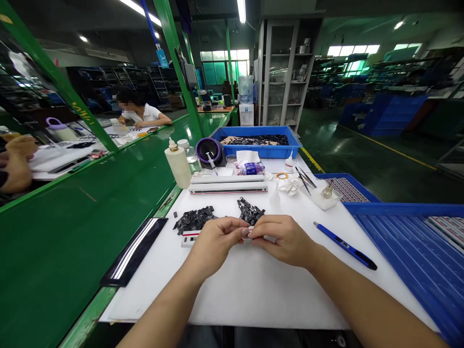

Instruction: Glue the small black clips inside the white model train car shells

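Both forearms (166,299) reach over the near edge of the white counter (275,299), converging toward its middle. Left hand (216,244): thumb and fingers drawn together in a pinch at a small piece (250,230). Right hand (282,239): thumb and fingers likewise closed in a pinch at the same piece, fingertips meeting those of the left. The piece is located above the middle of the counter; it is mostly hidden, and its exact shape cannot be determined.

A right-hand pile of black parts (250,211) lies just beyond the fingertips. A left-hand pile of black parts (195,220) lies beyond the left hand, with a red-lined white strip (189,239) at its near side, partly covered by that hand. Long white bars (228,187) lie parallel to the far edge, behind both piles.

Left edge: a glossy dark panel (136,251) overlaps the edge; a cream bottle (178,166) stands upright near the far left corner. Right edge: a blue pen-shaped tool (346,245) lies at a slant; tweezers (306,179) lie toward the far right corner. A blue bin (261,151) is positioned at the far edge.
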Available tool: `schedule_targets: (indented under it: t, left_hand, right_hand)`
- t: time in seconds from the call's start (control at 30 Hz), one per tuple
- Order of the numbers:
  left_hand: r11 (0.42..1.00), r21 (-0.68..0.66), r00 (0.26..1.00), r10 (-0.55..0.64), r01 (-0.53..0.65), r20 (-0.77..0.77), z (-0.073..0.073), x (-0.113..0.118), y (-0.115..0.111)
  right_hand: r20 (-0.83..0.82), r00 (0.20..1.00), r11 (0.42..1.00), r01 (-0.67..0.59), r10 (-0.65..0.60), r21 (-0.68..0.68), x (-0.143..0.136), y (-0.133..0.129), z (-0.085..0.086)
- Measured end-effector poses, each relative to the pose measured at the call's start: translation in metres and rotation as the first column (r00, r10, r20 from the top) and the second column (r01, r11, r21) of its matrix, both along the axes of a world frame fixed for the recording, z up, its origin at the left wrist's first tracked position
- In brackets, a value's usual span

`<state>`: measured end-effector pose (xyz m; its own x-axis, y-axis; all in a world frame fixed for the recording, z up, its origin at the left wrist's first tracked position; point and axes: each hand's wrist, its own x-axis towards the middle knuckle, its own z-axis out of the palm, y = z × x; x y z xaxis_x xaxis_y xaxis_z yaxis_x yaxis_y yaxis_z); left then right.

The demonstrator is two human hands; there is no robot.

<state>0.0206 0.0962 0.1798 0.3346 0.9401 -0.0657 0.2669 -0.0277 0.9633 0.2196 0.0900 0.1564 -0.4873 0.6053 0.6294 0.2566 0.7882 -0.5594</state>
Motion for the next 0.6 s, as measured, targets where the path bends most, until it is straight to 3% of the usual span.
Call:
schedule_targets:
  t: [0.1, 0.17, 0.23, 0.3, 0.37, 0.43, 0.6]
  left_hand:
    - [0.996, 0.088, 0.994, -0.002, 0.011, -0.107, -0.002, -0.003, 0.001]
    - [0.958, 0.287, 0.959, 0.075, 0.007, -0.274, -0.006, -0.013, 0.003]
    - [0.838, 0.541, 0.863, 0.226, 0.063, -0.452, -0.011, -0.031, 0.007]
    - [0.702, 0.686, 0.733, 0.365, 0.189, -0.574, -0.019, -0.052, 0.010]
    - [0.647, 0.709, 0.633, 0.430, 0.281, -0.643, -0.027, -0.073, 0.009]
    - [0.631, 0.702, 0.595, 0.439, 0.330, -0.674, -0.034, -0.090, 0.003]
    - [0.589, 0.702, 0.679, 0.324, 0.400, -0.659, -0.044, -0.111, -0.022]
  right_hand:
    - [0.010, 1.000, 0.999, 0.016, -0.016, 0.037, 0.001, 0.000, 0.001]
    - [0.018, 0.999, 0.998, 0.045, -0.046, 0.047, 0.003, 0.001, 0.001]
    - [0.026, 0.994, 0.993, 0.107, -0.108, 0.050, 0.006, 0.004, -0.001]
    - [0.026, 0.985, 0.985, 0.169, -0.169, 0.032, 0.009, 0.007, -0.003]
    - [0.027, 0.978, 0.979, 0.205, -0.205, 0.007, 0.011, 0.010, -0.006]
    - [0.046, 0.975, 0.976, 0.218, -0.217, -0.015, 0.011, 0.011, -0.008]
    - [0.081, 0.969, 0.965, 0.243, -0.235, -0.099, 0.006, 0.013, -0.014]
